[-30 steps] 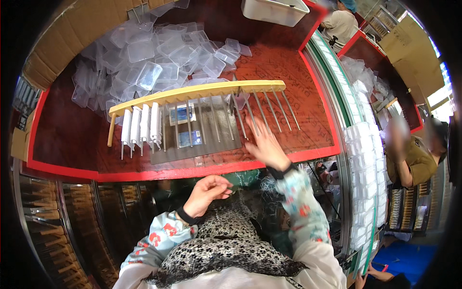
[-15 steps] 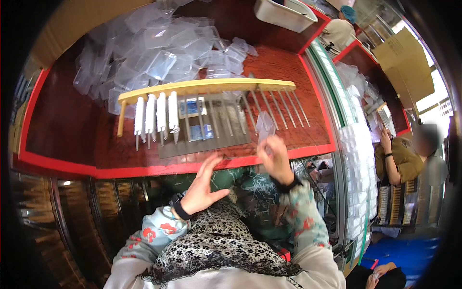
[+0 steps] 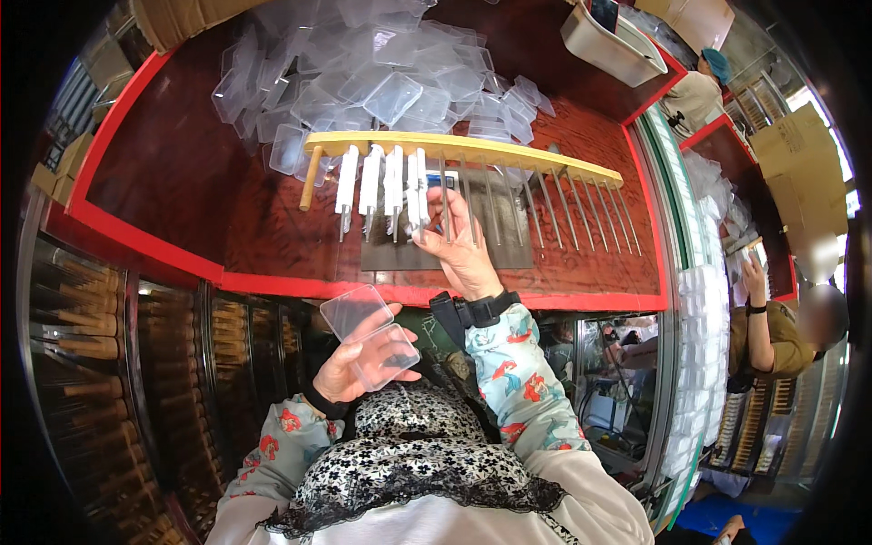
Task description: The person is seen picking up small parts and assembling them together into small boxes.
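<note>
My left hand [image 3: 343,365], low in front of my body, holds a clear plastic box [image 3: 386,359] with its hinged lid raised; fingers show through it. My right hand [image 3: 465,245] reaches over the tray edge, thumb and fingers curled at the lower end of the rightmost white ribbed piece [image 3: 416,186]. Whether it grips that piece or something behind it I cannot make out. Other white pieces [image 3: 370,180] sit on metal rods of a yellow wooden rack [image 3: 463,148]; the rods to the right are bare. A dark plate [image 3: 490,254] lies beneath, a blue card [image 3: 442,180] partly hidden behind my fingers.
A heap of clear plastic boxes [image 3: 391,91] fills the back of the red-edged tray [image 3: 545,301]. A white bin [image 3: 613,50] stands at the back right. Stacked clear boxes [image 3: 699,345] line the right side, a co-worker [image 3: 772,327] beyond. Shelves with wooden-handled racks [image 3: 91,345] stand left.
The clear box has passed from my right hand to my left, which has drawn down. My right hand has moved left and up to the white pieces. The whole view has shifted.
</note>
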A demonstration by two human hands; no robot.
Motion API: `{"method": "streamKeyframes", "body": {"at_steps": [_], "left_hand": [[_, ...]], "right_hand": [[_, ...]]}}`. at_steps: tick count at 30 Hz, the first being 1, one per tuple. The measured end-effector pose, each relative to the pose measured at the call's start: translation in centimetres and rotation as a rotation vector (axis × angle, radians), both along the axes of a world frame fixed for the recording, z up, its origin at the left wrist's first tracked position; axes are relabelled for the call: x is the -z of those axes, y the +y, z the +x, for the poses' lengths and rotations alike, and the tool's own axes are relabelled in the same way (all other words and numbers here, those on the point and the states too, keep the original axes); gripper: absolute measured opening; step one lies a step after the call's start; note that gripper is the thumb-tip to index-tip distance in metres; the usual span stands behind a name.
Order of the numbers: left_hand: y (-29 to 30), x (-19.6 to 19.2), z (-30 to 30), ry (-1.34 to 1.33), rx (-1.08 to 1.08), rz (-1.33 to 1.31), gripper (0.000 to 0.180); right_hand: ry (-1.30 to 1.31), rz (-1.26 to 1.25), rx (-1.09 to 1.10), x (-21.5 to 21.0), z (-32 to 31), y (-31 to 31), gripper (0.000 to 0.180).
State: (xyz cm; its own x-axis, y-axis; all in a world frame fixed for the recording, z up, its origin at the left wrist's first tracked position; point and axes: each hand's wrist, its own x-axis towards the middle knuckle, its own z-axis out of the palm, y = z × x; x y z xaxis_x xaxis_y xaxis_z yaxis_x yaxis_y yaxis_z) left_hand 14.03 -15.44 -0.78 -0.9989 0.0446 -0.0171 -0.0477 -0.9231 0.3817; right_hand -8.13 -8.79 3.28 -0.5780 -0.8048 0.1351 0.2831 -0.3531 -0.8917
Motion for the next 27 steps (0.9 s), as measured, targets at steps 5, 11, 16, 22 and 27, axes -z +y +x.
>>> {"method": "streamKeyframes", "body": {"at_steps": [5,11,16,22,27], "left_hand": [[-0.8,-0.5,0.1,-0.058,-0.099,-0.005,0.071],[-0.7,0.0,-2.4,-0.259,-0.295,0.102,0.066],[-0.6,0.6,-4.8,-0.171,-0.194,0.367,0.058],[1.1,-0.5,-6.3,-0.183,-0.160,0.297,0.063],[0.3,0.2,-5.8,-0.275,-0.190,0.251,0.067]], "right_hand": [[-0.009,0.003,0.017,-0.7,0.1,0.2,0.061],[0.148,0.149,0.047,-0.5,1.3,0.3,0.048],[0.775,0.188,0.303,1.7,6.5,4.9,0.048],[0.630,0.390,0.206,2.0,6.7,7.0,0.061],[1.009,0.505,0.151,2.6,6.8,6.5,0.075]]}}
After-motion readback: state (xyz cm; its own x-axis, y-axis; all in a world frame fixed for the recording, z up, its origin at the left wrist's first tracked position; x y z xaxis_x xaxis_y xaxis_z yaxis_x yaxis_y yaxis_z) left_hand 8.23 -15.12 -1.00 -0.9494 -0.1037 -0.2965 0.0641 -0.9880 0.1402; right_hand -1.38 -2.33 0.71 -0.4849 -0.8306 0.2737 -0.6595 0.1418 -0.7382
